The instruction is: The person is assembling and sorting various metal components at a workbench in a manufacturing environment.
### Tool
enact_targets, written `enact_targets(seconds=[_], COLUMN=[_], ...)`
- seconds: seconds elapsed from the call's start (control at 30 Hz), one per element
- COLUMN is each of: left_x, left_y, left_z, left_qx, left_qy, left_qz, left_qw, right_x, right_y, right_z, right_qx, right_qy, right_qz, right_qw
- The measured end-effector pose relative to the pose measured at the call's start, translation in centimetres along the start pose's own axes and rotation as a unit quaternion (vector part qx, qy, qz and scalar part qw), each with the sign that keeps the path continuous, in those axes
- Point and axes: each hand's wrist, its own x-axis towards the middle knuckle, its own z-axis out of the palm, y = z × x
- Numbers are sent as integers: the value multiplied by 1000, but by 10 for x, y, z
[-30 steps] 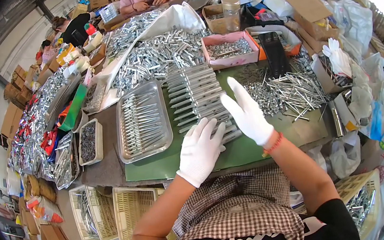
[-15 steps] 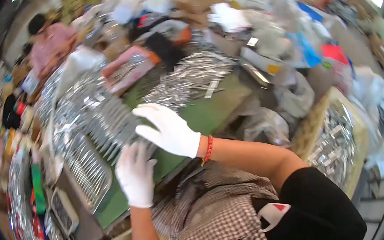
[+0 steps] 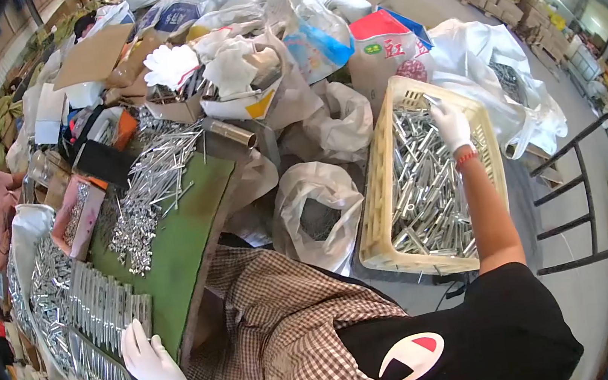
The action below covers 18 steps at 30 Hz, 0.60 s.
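Head-worn fisheye, looking down from close above; green table [image 3: 202, 195] at left, crate [image 3: 380, 207] right.

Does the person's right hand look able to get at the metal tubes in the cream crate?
Probably yes: the gloved right hand is over the open-topped cream crate, and no lid shows between it and the metal tubes.

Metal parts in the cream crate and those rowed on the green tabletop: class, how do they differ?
The crated parts lie jumbled; the rowed parts lie side by side. The right hand is at the crated parts, the left hand at the rowed parts. Both are silvery.
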Motion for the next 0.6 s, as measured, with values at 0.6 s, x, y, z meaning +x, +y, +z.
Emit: enact_targets(seconds=[0.6], left_x=[-7], left_y=[16], left_z=[-1], left_qx=[-23], left_qy=[58], left_qz=[-44], left_qw=[997], right_x=[20], right_y=[-11], right_z=[126], right_qx=[-129], right_qy=[-148], right_qz=[198], right_qw=[960])
